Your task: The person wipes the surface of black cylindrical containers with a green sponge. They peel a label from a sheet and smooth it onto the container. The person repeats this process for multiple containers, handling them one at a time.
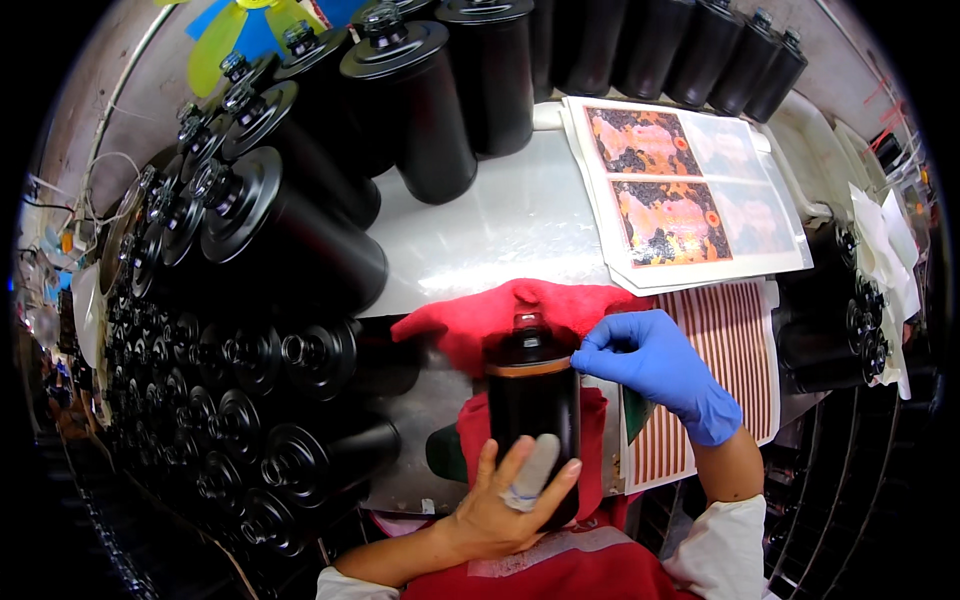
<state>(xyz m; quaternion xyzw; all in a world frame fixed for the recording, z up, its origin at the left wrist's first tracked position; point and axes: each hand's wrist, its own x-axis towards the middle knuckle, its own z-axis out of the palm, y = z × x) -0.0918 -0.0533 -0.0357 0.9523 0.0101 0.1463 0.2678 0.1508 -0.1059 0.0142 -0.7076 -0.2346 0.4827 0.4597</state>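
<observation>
Rows of black bottles (300,240) crowd a silvery worktable (500,220), behind and left of the one black bottle (533,400) lying on a red cloth (470,330) at the near edge. Left hand (505,495), one finger taped, wraps that bottle's lower body. Right hand (655,365), in a blue glove, pinches at a copper band near the shoulder, possibly a label edge. Printed sheets (690,190) lie behind-right. Steady support and slow, even pressing should keep it straight.

Above the red cloth (530,300) there is bare white table (500,220) where a hand could go, but black bottles (300,250) crowd its left and sticker sheets (690,190) cover its right.
</observation>
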